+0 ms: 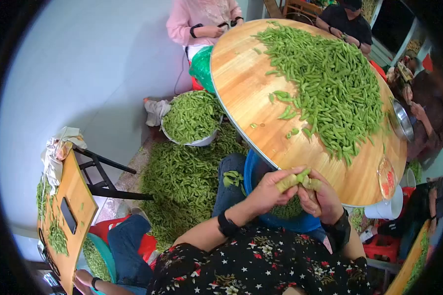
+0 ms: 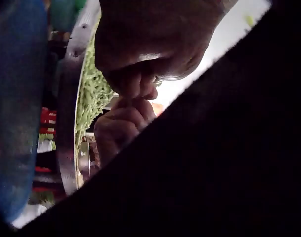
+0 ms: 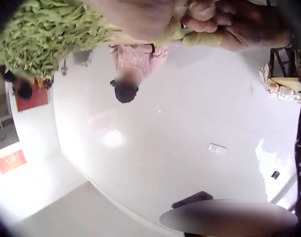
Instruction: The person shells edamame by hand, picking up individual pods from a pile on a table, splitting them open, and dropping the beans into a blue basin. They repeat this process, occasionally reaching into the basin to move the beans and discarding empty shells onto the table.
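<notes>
Over the blue tub at the round table's near edge, my left hand and right hand meet with fingers curled in. Between them they pinch a green bean pod. Yellowish covers wrap the thumbs. In the right wrist view the hands are at the top, with a yellow cover showing. The left wrist view is dark; the fingers there hide the pod. Below the hands, the blue tub holds small green pieces. A big heap of pods covers much of the round wooden table.
A full white bucket of pods stands on the left, above a floor pile. A side table bears a phone. A metal bowl and a bag of red bits lie at the table's right. Other people sit around.
</notes>
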